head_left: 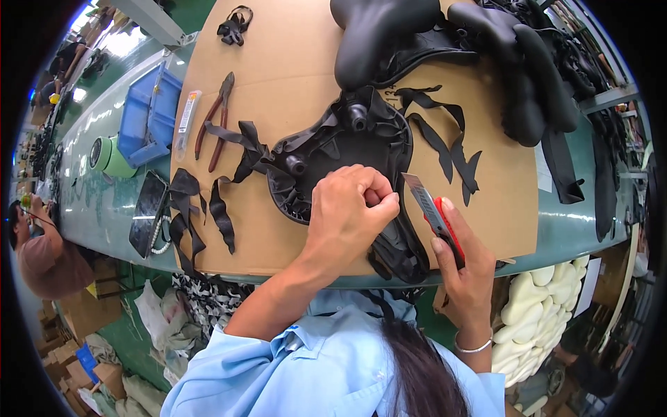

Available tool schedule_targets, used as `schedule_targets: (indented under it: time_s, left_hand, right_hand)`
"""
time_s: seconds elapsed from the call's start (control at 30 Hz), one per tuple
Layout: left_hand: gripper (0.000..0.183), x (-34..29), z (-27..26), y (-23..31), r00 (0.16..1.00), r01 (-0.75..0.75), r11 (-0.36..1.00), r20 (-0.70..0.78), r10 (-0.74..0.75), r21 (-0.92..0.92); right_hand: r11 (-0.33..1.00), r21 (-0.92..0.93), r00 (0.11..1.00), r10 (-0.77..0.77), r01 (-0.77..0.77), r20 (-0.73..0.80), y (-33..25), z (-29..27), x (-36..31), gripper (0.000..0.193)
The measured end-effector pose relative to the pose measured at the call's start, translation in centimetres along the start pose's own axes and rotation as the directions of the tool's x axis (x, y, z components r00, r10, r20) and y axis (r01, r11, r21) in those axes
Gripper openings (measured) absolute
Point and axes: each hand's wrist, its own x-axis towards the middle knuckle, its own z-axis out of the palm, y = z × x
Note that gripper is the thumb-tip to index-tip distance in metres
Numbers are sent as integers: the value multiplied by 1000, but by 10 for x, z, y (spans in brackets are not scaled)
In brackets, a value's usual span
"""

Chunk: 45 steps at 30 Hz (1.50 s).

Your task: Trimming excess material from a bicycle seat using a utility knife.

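My left hand [351, 208] is bunched into a fist, pinching a fold of black cover material at the near edge of the upturned bicycle saddle [340, 156], which lies underside up on the brown cardboard sheet [292, 62] in the middle of the bench. My right hand [458, 267] is closed around the red utility knife [434, 215], blade extended and pointing up and to the left, just right of the left hand's knuckles but not touching them. That nearness is what worries me — if the blade comes across while I pull the fold tight, a slip could send the edge into my left fingers. I judge the tension itself is a second risk: should the fold tear or slide out of my pinch, the saddle could jump on the cardboard and the knife would lose its line, nicking the cover where it should stay whole. The near end of the saddle hangs toward the bench edge, so it could also tip toward my lap. Loose black offcut strips [445, 142] lie to the right of the saddle and more to its left, any of which could snag under my wrist. Farther left sit the red-handled pliers [215, 121] and a blue plastic tray [149, 115]; finished black saddles [528, 69] are piled at the far right — well apart from the cut.
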Motion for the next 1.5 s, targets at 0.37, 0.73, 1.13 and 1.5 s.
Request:
schedule_targets:
  time_s: [0.37,0.73,1.13,1.5]
  left_hand:
    - [11,0,-14,-3,993,24,982,118,-2,-186]
    - [10,-2,-30,4,782,85,860,569,255,-503]
    - [55,-39,-37,-43,932,233,820,-119,-341,-523]
    - [30,14,-101,-23,824,-558,692,407,395,458]
  right_hand:
    - [981,-128,876,188,-146,443,-11,-39,-3,51]
    - [622,175,643,708,-763,291,-33,-34,-94,53]
    - [984,172,980,3,-37,198,-18,31,-9,41]
    - [750,531,915,375,-394,150,-17,42,3,32]
